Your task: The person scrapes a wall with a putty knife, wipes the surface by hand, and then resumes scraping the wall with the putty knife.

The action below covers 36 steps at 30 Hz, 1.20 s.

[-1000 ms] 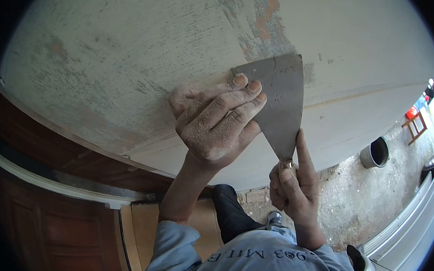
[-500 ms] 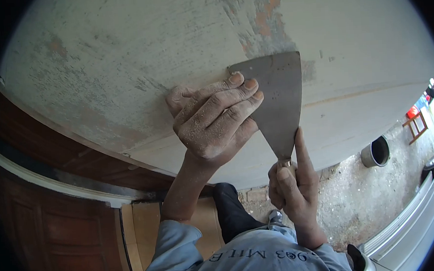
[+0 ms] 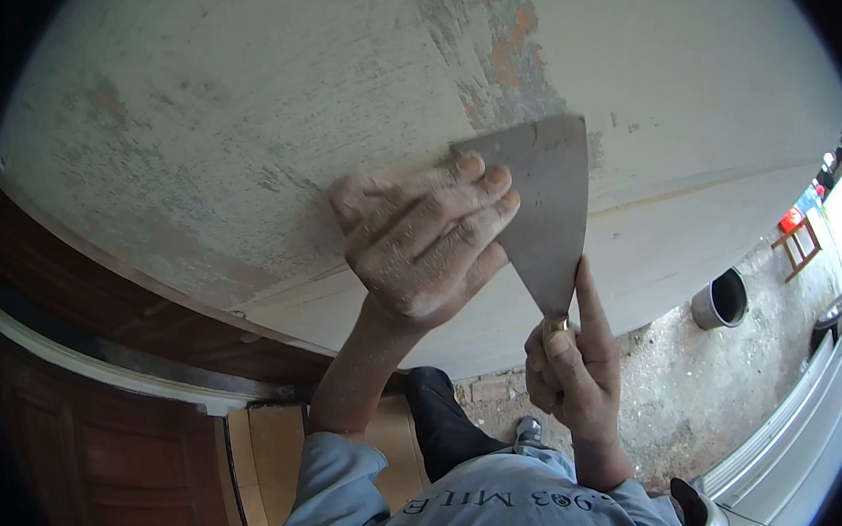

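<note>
A wide putty knife [image 3: 548,207] has its broad metal edge against the pale wall, below a rough grey strip with reddish spots. My right hand [image 3: 582,369] is wrapped around its handle, with the index finger stretched along the blade's right side. My left hand [image 3: 429,238], dusted with pale powder, lies across the blade's left part. Its fingertips press on the metal face, while the thumb passes to the blade's left edge, its tip hidden. The wall [image 3: 305,106] around the blade is scratched and patchy on the left and smoother on the right.
A dark bucket [image 3: 719,300] stands on the rough, speckled ground at right. Behind it are a small wooden stool [image 3: 798,250] and a red object [image 3: 791,220]. A pale vehicle [image 3: 799,452] is at lower right. Brown wooden door panels [image 3: 115,455] are at lower left.
The putty knife and both hands have shifted slightly down the view, away from the top of the rough strip. My hold on the knife looks the same.
</note>
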Each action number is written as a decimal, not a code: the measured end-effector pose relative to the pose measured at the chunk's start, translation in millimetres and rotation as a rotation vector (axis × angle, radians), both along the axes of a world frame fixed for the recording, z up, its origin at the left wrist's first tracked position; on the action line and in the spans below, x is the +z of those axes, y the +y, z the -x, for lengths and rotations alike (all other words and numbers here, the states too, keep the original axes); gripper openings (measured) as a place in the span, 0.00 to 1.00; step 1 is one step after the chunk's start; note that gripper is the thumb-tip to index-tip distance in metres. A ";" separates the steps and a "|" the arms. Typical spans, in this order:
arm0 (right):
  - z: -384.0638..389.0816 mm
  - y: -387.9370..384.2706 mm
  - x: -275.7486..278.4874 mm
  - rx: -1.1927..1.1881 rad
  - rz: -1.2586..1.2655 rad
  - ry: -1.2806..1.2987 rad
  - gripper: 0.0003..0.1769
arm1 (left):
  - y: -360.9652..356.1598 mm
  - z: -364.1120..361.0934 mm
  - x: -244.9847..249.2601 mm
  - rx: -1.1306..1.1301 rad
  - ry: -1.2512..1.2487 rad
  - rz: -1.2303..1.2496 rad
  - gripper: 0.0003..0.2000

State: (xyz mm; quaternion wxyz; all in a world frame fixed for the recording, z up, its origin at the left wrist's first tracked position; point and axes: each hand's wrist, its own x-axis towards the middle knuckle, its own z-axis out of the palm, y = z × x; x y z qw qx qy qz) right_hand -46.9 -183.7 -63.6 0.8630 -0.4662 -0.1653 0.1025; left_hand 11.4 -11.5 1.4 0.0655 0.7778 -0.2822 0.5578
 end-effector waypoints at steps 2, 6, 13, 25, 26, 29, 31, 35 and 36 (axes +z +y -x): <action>1.1 -2.1 1.7 0.010 -0.004 0.016 0.36 | -0.7 -0.2 -0.5 -0.010 0.005 0.016 0.06; 1.1 -5.1 -5.9 0.001 0.023 0.017 0.36 | -1.0 3.9 -0.7 -0.004 0.052 -0.022 0.07; 1.1 -5.1 -11.8 -0.003 -0.010 -0.045 0.35 | -5.0 4.3 -7.1 -0.002 0.083 0.031 0.07; -5.4 -7.3 -8.4 -0.011 0.057 -0.029 0.36 | -4.3 2.6 -5.8 0.017 0.073 0.015 0.07; -5.1 -9.0 -4.1 -0.006 0.061 -0.006 0.36 | -5.7 3.4 -4.2 0.020 0.080 0.027 0.07; -0.2 -14.1 0.6 -0.013 0.098 0.016 0.36 | -7.5 4.7 -5.0 0.008 0.093 0.038 0.07; -0.8 -12.9 0.8 -0.013 0.094 0.002 0.36 | -6.5 4.0 -1.9 0.007 0.089 0.027 0.07; 0.6 -11.0 -4.9 0.011 0.017 -0.008 0.36 | -6.0 6.3 -1.6 0.016 0.107 0.010 0.06; 1.1 -12.0 -6.2 0.017 0.001 -0.015 0.36 | -6.0 6.7 -3.9 0.015 0.107 0.016 0.06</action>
